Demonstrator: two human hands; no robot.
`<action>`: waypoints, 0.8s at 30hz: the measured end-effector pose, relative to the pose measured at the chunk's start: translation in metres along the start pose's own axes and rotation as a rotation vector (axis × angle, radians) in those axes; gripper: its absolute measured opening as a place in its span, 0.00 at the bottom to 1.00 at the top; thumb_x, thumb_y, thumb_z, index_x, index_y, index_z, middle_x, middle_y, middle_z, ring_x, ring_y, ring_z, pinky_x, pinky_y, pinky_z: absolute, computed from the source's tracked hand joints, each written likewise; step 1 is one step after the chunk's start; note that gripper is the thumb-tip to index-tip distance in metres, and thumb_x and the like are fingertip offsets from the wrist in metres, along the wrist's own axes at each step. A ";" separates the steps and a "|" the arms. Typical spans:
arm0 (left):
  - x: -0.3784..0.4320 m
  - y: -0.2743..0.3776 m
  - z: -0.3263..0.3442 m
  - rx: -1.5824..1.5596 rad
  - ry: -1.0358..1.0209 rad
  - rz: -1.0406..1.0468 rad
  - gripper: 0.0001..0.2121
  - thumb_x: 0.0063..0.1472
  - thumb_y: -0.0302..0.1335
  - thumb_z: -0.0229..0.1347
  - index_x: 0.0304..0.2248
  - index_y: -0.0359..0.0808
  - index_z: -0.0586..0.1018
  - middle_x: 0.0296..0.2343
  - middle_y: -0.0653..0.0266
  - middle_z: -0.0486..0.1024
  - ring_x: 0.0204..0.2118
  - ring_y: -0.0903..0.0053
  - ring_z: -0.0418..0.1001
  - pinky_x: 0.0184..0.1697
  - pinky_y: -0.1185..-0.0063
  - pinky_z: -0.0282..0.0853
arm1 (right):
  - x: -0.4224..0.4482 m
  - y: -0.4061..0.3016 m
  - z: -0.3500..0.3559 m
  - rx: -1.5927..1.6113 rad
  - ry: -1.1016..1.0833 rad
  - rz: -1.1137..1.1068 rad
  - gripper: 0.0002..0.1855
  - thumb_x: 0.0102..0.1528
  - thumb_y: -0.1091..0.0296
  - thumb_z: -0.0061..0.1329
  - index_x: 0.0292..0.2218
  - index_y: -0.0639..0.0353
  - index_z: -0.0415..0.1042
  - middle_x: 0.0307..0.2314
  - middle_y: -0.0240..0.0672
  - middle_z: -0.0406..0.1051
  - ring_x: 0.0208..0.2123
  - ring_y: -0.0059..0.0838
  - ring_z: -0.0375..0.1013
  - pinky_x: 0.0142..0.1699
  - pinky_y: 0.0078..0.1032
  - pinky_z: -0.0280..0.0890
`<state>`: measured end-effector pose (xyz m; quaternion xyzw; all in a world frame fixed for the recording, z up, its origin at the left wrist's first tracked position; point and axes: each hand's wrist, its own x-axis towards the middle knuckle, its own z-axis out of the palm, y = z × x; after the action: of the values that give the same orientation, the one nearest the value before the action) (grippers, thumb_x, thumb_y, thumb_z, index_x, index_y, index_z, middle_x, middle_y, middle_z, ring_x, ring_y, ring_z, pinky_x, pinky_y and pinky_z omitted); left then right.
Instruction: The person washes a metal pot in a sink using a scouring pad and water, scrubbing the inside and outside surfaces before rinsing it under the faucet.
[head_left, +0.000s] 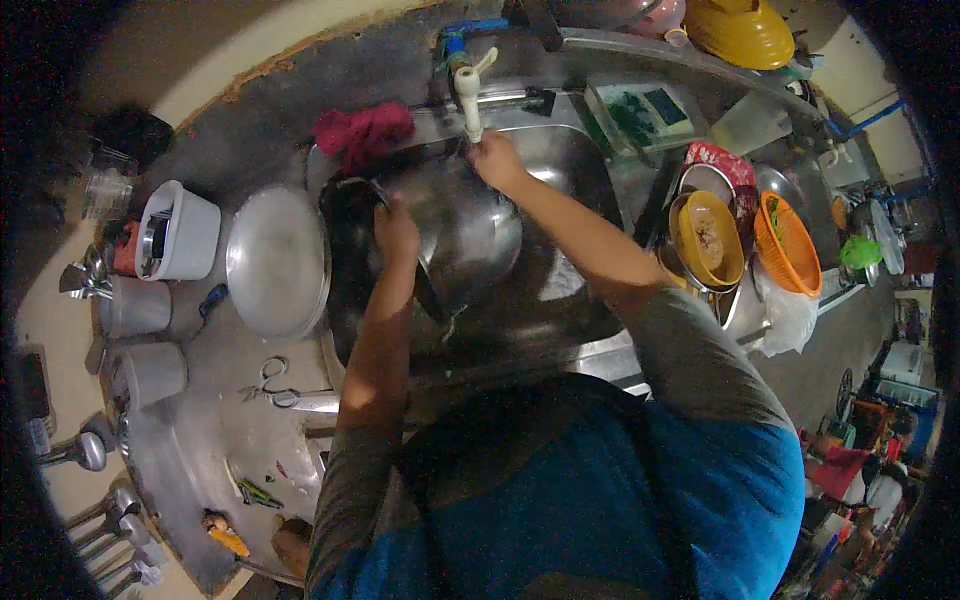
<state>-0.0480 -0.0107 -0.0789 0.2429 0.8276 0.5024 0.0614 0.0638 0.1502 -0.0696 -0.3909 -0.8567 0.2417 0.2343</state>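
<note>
A large metal pot lies tipped on its side in the stainless steel sink, its dark mouth facing left. My left hand grips the pot's rim, with the thumb on the edge. At the pot's upper side, my right hand is curled just below the mouth of the white faucet; what its fingers hold is hidden. Left of the sink stands a round metal lid or plate. A crumpled magenta cloth hangs at the sink's back left corner.
A soap tray with a green scouring pad sits behind the sink. To the right are a yellow bowl and an orange basket. Scissors, green chilies and a white tub occupy the left counter.
</note>
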 end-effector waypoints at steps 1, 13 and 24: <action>0.002 -0.009 -0.005 0.011 0.011 -0.006 0.21 0.53 0.41 0.41 0.33 0.26 0.65 0.28 0.47 0.67 0.31 0.58 0.65 0.34 0.70 0.58 | -0.004 -0.011 0.005 0.064 0.242 -0.046 0.13 0.42 0.65 0.40 0.32 0.58 0.68 0.28 0.41 0.64 0.30 0.38 0.63 0.35 0.36 0.57; 0.011 -0.028 0.017 -0.215 -0.259 -0.108 0.21 0.52 0.43 0.40 0.33 0.29 0.66 0.30 0.50 0.67 0.34 0.59 0.64 0.36 0.71 0.57 | 0.027 0.101 -0.122 0.087 0.306 0.252 0.15 0.45 0.65 0.40 0.37 0.54 0.66 0.25 0.38 0.68 0.30 0.32 0.66 0.36 0.24 0.60; -0.039 0.040 0.076 -0.372 -0.255 -0.268 0.19 0.56 0.38 0.36 0.39 0.28 0.64 0.35 0.55 0.66 0.36 0.67 0.64 0.38 0.75 0.57 | -0.013 0.064 -0.107 0.213 -0.127 -0.063 0.15 0.48 0.58 0.35 0.35 0.53 0.67 0.32 0.40 0.67 0.34 0.39 0.66 0.39 0.29 0.60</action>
<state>0.0264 0.0474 -0.0869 0.1771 0.7314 0.5985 0.2748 0.1704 0.2022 -0.0279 -0.3204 -0.8513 0.3480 0.2271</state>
